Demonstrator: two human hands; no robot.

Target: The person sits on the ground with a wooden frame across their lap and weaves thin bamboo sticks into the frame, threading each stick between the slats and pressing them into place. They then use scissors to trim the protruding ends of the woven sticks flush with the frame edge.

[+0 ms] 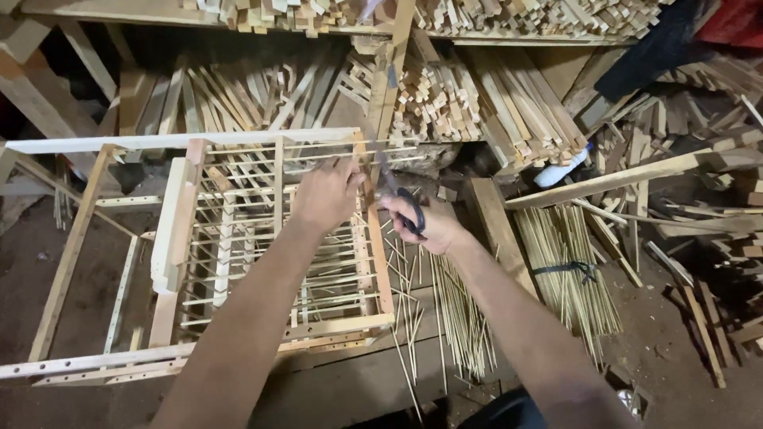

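Note:
A pale wooden cage frame (183, 230) with many thin bamboo rods threaded through it lies in front of me. My left hand (324, 195) grips the rods near the frame's upper right post. My right hand (421, 226) holds black-handled cutters (401, 202) whose jaws point up toward the rod ends sticking out past the frame's right side. Loose thin bamboo sticks (457, 314) lie on the floor below my right forearm.
A tied bundle of bamboo sticks (568, 274) lies at the right. Stacks of cut wooden slats (445, 99) fill the shelves behind. A long wooden bar (604, 181) slants at the right, with wood scraps (699, 238) piled around it. A white bottle (560, 171) lies among the slats.

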